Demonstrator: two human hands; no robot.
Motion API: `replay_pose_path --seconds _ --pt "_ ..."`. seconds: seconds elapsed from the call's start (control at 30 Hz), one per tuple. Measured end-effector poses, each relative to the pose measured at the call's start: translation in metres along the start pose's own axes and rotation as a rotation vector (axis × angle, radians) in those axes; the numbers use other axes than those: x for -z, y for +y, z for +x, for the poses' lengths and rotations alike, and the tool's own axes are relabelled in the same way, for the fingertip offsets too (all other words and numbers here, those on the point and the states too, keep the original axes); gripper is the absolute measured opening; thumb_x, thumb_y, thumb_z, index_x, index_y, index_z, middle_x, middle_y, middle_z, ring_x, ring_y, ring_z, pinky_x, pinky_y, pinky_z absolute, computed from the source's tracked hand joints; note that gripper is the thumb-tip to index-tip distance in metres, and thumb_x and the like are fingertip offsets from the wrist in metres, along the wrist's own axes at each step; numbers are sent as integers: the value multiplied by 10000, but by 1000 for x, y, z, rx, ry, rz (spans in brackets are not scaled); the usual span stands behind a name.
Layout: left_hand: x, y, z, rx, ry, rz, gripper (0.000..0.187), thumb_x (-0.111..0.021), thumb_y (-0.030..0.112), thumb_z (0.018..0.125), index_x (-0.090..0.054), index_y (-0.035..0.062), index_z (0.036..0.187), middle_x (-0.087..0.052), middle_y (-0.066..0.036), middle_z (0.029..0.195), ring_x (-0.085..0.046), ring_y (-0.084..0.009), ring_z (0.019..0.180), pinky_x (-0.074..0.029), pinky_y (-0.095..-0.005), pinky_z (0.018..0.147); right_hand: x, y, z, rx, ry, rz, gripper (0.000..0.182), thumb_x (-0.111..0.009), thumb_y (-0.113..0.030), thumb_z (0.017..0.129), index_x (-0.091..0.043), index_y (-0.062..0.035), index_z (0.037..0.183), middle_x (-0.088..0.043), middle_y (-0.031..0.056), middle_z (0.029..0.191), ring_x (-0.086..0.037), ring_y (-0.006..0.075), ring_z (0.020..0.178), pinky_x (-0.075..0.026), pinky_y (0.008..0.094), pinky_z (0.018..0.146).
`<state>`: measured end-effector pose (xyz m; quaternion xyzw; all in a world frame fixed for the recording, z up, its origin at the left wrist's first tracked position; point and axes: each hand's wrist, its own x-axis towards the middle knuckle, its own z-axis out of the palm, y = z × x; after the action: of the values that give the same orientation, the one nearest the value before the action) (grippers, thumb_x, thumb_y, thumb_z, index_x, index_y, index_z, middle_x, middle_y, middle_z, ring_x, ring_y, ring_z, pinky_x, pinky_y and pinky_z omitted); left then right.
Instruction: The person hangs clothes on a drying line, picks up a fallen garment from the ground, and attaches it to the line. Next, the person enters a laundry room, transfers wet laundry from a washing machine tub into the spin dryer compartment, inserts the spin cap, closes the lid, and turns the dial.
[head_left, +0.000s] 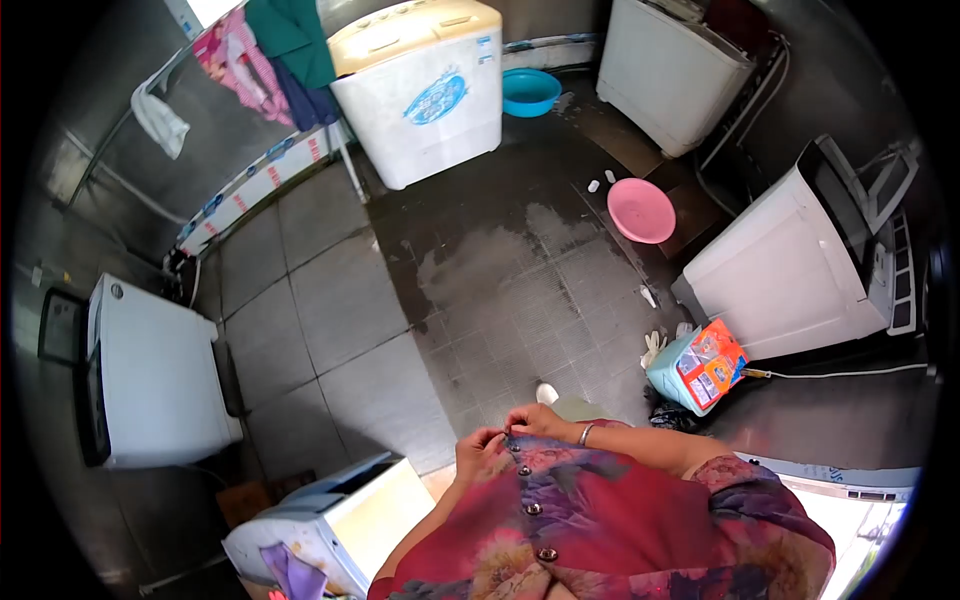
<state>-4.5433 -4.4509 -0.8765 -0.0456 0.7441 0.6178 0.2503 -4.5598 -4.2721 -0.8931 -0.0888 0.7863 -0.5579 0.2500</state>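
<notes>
A red and purple floral shirt with a row of dark buttons down its front covers the wearer's body. At the lower end of that button row, my left hand pinches the shirt's front edge. My right hand, with a bracelet at the wrist, closes on the same edge just beside it. The fingertips of both hands nearly meet near the lowest visible button. What lies between the fingers is too small to make out beyond the cloth. A white shoe tip shows beyond the hands.
Washing machines stand around the tiled floor: one ahead, one left, one right. A pink basin and a blue basin sit on the floor. Clothes hang at upper left. A bin holds an orange packet.
</notes>
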Motion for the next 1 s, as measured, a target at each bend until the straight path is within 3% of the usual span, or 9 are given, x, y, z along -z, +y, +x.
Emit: replay_pose_path --seconds 0.2,0.27,0.47,0.53,0.57,0.7,0.8,0.93,1.0 --pt "-27 42 115 10 -103 119 97 -606 54 777 -608 -12 847 -612 -25 726 -522 -60 647 -441 -209 587 88 22 50 -46 108 137 190 -554 -194 743 -607 -82 888 -622 84 779 -591 178 722 -454 300 661" --pt "-38 56 165 18 -78 93 99 -600 59 783 -600 -16 847 -608 -33 736 -521 -67 648 -442 -212 581 131 25 75 -60 69 119 167 -556 -156 774 -593 -44 892 -603 20 747 -536 81 711 -435 244 657" --pt "-79 153 275 121 -282 -6 130 -637 50 753 -608 -9 866 -601 -11 742 -509 -59 680 -440 -215 601 263 27 117 -146 36 310 219 -582 -150 771 -580 2 929 -614 47 812 -548 109 753 -446 259 677" --pt "-93 184 307 70 -344 30 201 -681 44 712 -601 -7 890 -592 -5 771 -503 -54 701 -442 -215 618 291 28 127 -96 254 408 285 -612 -179 748 -570 -22 982 -606 48 839 -556 117 786 -452 272 682" --pt "-96 191 327 85 -400 -36 241 -713 54 682 -591 -11 879 -581 -2 784 -501 -58 711 -444 -217 623 301 37 138 -41 436 133 319 -638 -198 715 -564 -53 990 -597 58 841 -569 149 793 -457 286 670" --pt "-115 212 416 105 -474 23 176 -681 57 725 -572 -5 850 -565 8 755 -502 -63 697 -435 -208 610 371 40 176 -188 479 -16 184 -638 -190 699 -590 -61 821 -597 77 762 -579 198 726 -456 288 640" --pt "-137 239 497 144 -618 49 115 -631 38 766 -570 0 856 -565 11 750 -499 -62 679 -431 -205 596 430 55 211 -93 517 126 149 -626 -173 716 -598 -50 797 -604 75 748 -582 186 709 -456 286 637" --pt "-166 303 603 104 -786 -99 61 -590 38 798 -571 -3 839 -574 6 738 -500 -60 662 -430 -208 588 524 50 256 -208 549 241 186 -617 -176 756 -618 -35 877 -621 55 800 -577 118 751 -457 253 672" --pt "-176 318 654 26 -830 108 57 -601 58 796 -576 7 804 -578 2 714 -503 -56 665 -434 -213 599 565 41 272 -158 600 284 217 -614 -221 761 -630 -39 878 -632 74 803 -589 124 735 -457 257 674"
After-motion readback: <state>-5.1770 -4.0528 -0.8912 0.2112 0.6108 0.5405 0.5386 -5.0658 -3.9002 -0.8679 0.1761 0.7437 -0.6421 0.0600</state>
